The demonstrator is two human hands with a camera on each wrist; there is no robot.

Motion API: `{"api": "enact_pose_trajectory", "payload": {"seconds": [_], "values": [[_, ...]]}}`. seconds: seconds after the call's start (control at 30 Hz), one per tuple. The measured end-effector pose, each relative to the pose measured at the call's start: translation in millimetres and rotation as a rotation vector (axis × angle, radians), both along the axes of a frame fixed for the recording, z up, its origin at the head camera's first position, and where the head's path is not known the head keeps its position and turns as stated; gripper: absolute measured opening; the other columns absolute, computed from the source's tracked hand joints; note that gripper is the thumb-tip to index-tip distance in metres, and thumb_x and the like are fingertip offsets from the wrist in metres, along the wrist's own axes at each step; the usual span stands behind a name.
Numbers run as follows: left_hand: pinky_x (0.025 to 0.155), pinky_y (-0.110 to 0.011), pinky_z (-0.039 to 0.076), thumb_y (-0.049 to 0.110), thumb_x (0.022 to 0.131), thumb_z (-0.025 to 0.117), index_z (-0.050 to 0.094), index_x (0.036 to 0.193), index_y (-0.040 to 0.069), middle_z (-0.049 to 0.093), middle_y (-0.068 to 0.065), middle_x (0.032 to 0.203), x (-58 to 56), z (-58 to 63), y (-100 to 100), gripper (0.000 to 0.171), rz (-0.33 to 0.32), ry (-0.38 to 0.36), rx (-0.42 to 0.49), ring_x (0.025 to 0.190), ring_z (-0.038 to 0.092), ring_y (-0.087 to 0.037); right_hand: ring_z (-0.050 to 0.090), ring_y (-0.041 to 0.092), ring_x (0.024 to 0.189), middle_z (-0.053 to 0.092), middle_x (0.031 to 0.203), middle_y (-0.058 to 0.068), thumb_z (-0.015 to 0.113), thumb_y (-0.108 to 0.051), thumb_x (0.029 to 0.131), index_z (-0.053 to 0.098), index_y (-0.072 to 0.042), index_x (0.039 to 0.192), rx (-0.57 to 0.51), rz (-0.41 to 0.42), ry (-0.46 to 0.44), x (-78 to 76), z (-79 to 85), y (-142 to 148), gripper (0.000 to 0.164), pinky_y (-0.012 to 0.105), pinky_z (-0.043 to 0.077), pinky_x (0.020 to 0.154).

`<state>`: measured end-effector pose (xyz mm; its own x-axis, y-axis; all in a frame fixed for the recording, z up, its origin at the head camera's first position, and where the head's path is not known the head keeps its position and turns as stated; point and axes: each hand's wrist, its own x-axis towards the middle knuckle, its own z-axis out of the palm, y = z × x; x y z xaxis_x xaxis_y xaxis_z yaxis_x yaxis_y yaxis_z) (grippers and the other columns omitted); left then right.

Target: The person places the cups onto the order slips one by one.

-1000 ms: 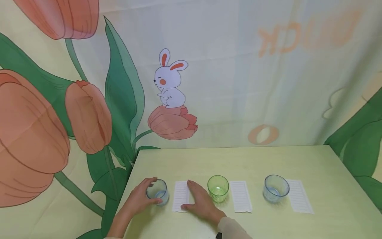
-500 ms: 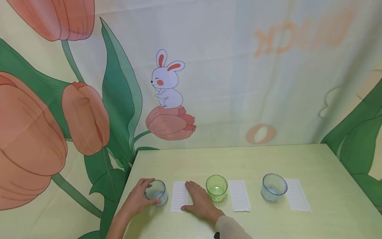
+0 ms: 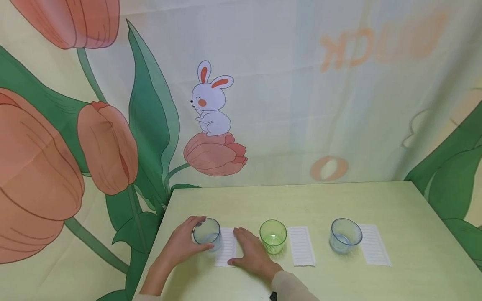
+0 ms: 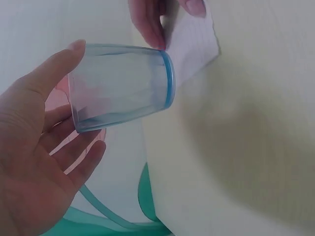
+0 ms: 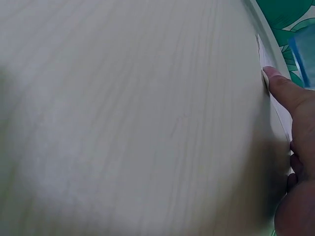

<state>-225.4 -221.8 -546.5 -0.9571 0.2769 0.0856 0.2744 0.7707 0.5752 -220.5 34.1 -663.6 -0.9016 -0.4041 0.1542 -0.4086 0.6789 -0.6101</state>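
In the head view my left hand point(image 3: 182, 243) grips a clear blue glass point(image 3: 208, 234) between thumb and fingers. The left wrist view shows that glass point(image 4: 120, 86) raised off the table, its blue base toward the tabletop. Beneath and beside it lies a strip of lined white paper point(image 3: 227, 256). My right hand point(image 3: 253, 255) rests on that paper's right edge with thumb and fingers spread apart; the right wrist view has the thumb point(image 5: 283, 88) against the paper. A green glass point(image 3: 273, 238) stands upright just right of my right hand.
Another lined paper strip point(image 3: 302, 246) lies right of the green glass. Farther right stands a second blue glass point(image 3: 345, 236) beside a third paper strip point(image 3: 375, 246). The pale wooden table point(image 3: 293, 200) ends at a printed curtain point(image 3: 278, 104).
My left hand has lifted the blue glass and moved it right, from the table beside the left paper to over its left edge. The right hand stays on the paper.
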Motion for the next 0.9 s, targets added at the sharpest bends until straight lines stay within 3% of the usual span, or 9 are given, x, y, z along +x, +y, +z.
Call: {"api": "enact_pose_trajectory", "payload": {"seconds": [0.37,0.9], "values": [[0.107,-0.052,0.052,0.037,0.074,0.099,0.061,0.146,0.010,0.066,-0.006,0.139,-3.9,7.1,30.3,0.086,-0.071,0.014,0.000,0.128,0.063,-0.029,0.040,0.034,0.152,0.043,0.164,0.017,0.092,-0.048,0.079,0.041,-0.005,0.161,-0.011,-0.022,-0.014,-0.5,-1.0,-0.3,0.106,0.056,0.033,0.123],[0.106,-0.054,0.052,0.037,0.074,0.099,0.060,0.147,0.010,0.066,-0.007,0.140,-5.5,-19.4,35.8,0.087,-0.053,-0.027,-0.012,0.127,0.064,-0.031,0.043,0.036,0.150,0.044,0.163,0.019,0.093,-0.048,0.077,0.040,-0.003,0.161,-0.014,-0.019,0.013,-2.4,-5.8,1.1,0.109,0.055,0.035,0.122]]}}
